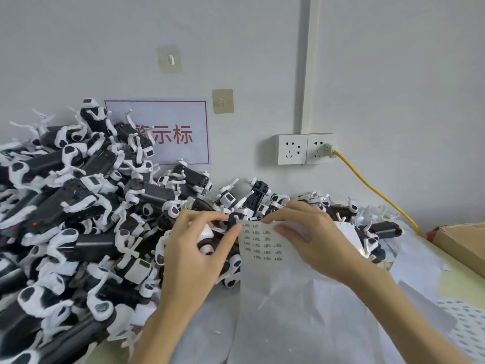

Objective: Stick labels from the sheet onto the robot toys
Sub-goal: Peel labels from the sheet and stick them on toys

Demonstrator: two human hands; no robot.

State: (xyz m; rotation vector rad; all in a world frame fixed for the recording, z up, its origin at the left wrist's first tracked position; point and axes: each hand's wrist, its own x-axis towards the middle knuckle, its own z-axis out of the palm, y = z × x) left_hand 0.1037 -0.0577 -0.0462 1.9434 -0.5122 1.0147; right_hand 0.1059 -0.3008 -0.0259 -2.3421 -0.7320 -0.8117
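Left hand (195, 248) grips a toy (207, 239), right hand (312, 237) pinches the sheet (265, 245) top; picking a label looks underway, next press it onto toy.

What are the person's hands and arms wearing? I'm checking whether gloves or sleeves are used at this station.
Nothing shows on either. The left hand and right hand are bare, with no gloves, rings or watch visible. Both forearms are bare down to the frame edge, with no sleeve in view.

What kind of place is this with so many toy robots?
Probably a toy factory or packing workshop. A big pile of identical robot toys lies against the wall, a printed sign is taped up, and a person's hands hold a label sheet.
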